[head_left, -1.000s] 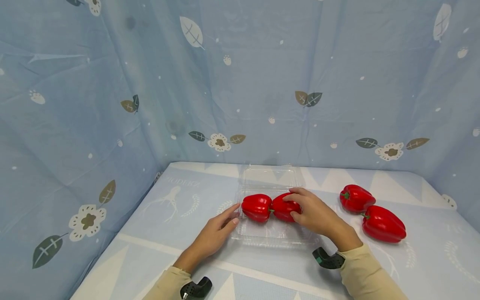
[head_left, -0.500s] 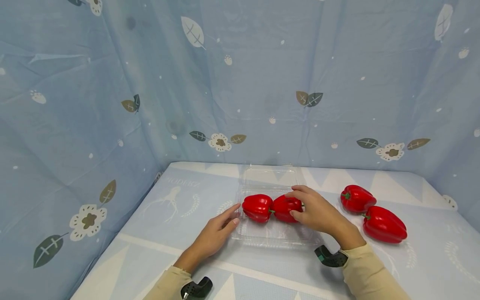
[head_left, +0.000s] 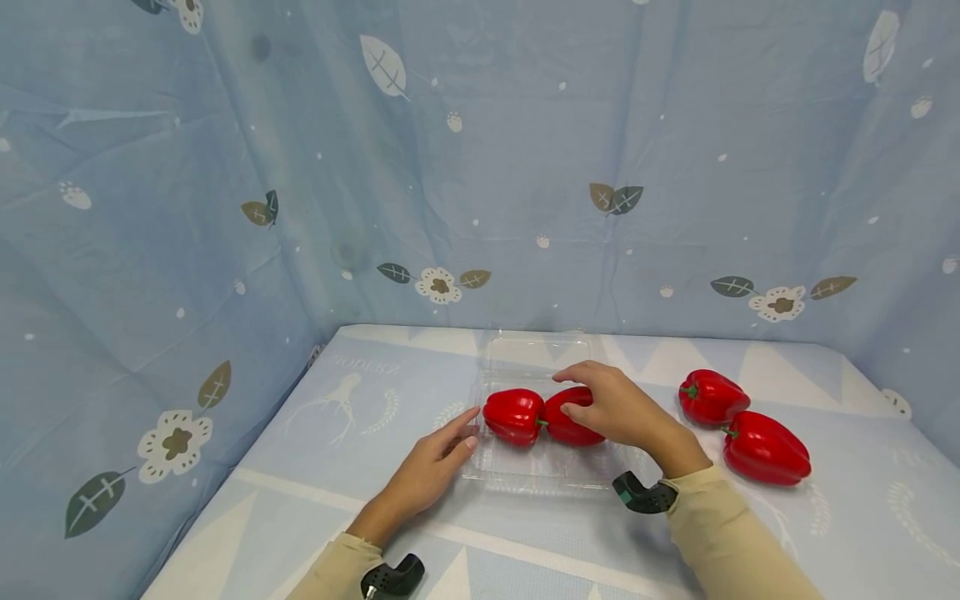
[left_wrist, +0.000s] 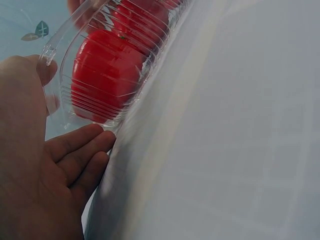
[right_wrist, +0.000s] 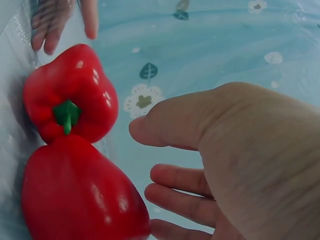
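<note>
- Your right hand (head_left: 617,407) hovers with loosely open fingers over the nearer glossy red bell pepper (head_left: 570,417); the grip holds nothing, so a careless touch may roll it.
- Both peppers lie in the clear, thin plastic clamshell tray (head_left: 543,479) on the worktop.
- Your left hand (head_left: 433,461), fingers straight, only touches the tray's edge; the light tray may slide.
- The second red bell pepper (head_left: 514,415) touches the first, so a nudge moves both.

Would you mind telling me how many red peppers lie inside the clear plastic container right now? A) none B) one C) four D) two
D: two red peppers lie side by side in the clear plastic container, while the other two peppers lie on the table to its right, outside it.
</note>
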